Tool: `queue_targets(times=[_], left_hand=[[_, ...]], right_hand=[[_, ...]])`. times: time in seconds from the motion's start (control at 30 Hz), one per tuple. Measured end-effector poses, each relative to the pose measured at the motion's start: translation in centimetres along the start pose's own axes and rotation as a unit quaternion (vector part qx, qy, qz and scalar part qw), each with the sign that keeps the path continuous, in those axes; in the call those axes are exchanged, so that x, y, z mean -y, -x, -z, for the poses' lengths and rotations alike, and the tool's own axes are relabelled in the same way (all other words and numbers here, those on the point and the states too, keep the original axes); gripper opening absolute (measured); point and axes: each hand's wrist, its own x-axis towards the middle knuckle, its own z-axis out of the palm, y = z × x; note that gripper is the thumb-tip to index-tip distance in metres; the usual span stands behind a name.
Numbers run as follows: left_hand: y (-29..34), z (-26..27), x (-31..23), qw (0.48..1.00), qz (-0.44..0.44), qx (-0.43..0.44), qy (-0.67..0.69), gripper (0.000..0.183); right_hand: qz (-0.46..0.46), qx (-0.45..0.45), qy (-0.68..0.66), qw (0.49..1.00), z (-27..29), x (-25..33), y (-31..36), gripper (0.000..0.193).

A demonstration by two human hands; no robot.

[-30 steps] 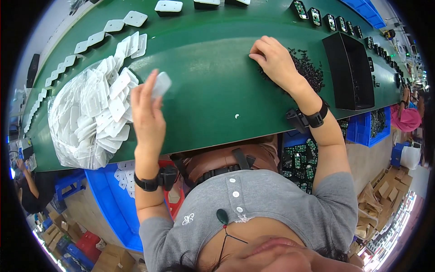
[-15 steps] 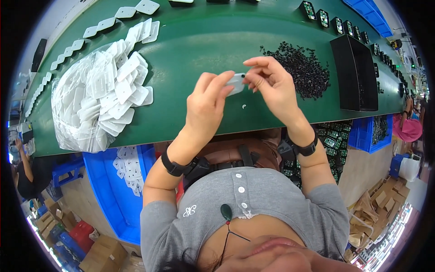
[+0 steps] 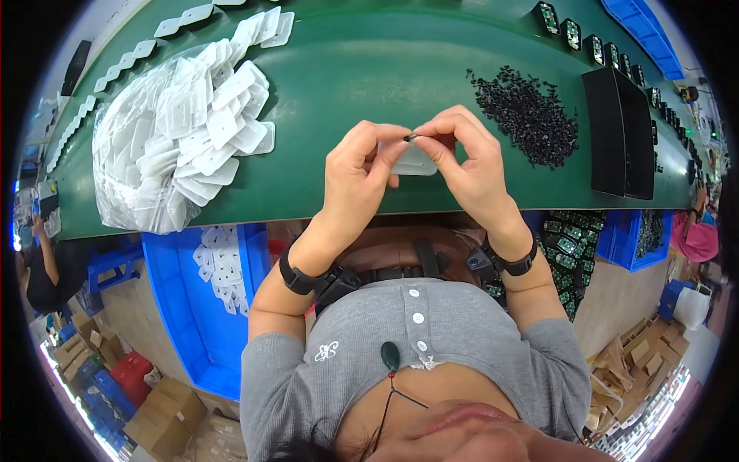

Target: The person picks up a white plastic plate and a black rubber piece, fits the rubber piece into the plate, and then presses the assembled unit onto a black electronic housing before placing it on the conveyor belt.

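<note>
Over the near edge of the table, a white plastic cover plate [image 3: 416, 164] with rounded corners hangs tilted between my hands. My left hand [image 3: 359, 165] grips it with thumb and fingers closed. At its upper edge a small black part [image 3: 410, 138] shows between the fingertips of both hands. The thumb and index finger of my right hand [image 3: 470, 163] pinch at that black part. A heap of similar small black parts [image 3: 531, 119] lies to the right of my right hand. On the left, more white plates [image 3: 223, 127] spill from a clear plastic bag [image 3: 123, 146].
A black open box [image 3: 604, 131] stands right of the heap. Black housings with green circuit boards [image 3: 571, 35] line the far right; white plates [image 3: 185, 20] line the far left. Blue bins [image 3: 173, 308] sit below the table's near edge. Other people work at both sides.
My hands have come together at the plate's upper edge, and the plate now hangs lower and more openly toward me. The whole view has shifted slightly.
</note>
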Motion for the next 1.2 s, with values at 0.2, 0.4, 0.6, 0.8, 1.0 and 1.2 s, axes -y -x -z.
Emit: queue_targets(times=[0.2, 0.4, 0.6, 0.8, 1.0, 1.2], left_hand=[[-0.1, 0.3, 0.4, 0.988, 0.033, 0.004, 0.149, 0.032], [0.2, 0.4, 1.9, 0.984, 0.047, 0.008, 0.169, 0.02], [0.3, 0.2, 1.8, 0.989, 0.027, 0.006, 0.148, 0.011], [0.4, 0.1, 1.5, 0.993, -0.01, -0.013, 0.116, 0.01], [0.3, 0.3, 1.9, 0.987, 0.05, 0.004, 0.151, 0.011], [0.2, -0.1, 1.8, 0.991, 0.012, -0.005, 0.133, 0.01]], right_hand=[[0.037, -0.02, 0.035, 0.998, -0.2, 0.2, 0.5, 0.01], [-0.023, -0.007, 0.013, 1.0, -0.8, 0.1, 0.7, 0.01], [-0.004, 0.003, 0.073, 0.997, -1.3, 0.4, 0.2, 0.01], [-0.028, -0.007, 0.026, 0.999, -1.7, -0.1, 0.3, 0.009], [-0.008, -0.026, 0.002, 1.0, -1.8, -0.4, 0.5, 0.009], [-0.041, -0.021, -0.025, 0.999, -1.8, -0.6, 0.5, 0.009]])
